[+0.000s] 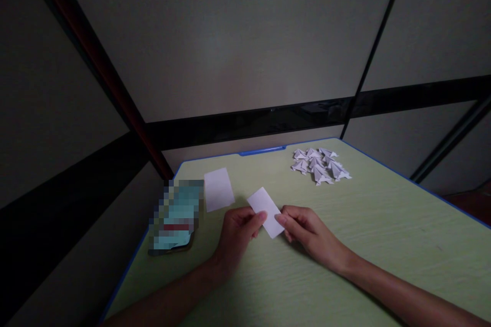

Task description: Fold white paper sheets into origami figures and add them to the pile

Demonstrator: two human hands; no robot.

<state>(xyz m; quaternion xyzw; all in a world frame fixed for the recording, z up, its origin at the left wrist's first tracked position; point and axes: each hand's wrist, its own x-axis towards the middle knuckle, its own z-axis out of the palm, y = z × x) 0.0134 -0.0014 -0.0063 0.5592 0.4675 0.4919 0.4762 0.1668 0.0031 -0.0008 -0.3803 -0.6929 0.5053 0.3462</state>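
A small white paper strip, folded lengthwise, is held just above the green table. My left hand pinches its near left edge with thumb and fingers. My right hand pinches its right edge, fingers curled. A second white paper sheet lies flat on the table just left of my hands.
A pile of several folded white paper figures sits at the far right of the table. A phone with a blurred screen lies at the left edge. The table has a blue rim; walls with dark beams stand behind.
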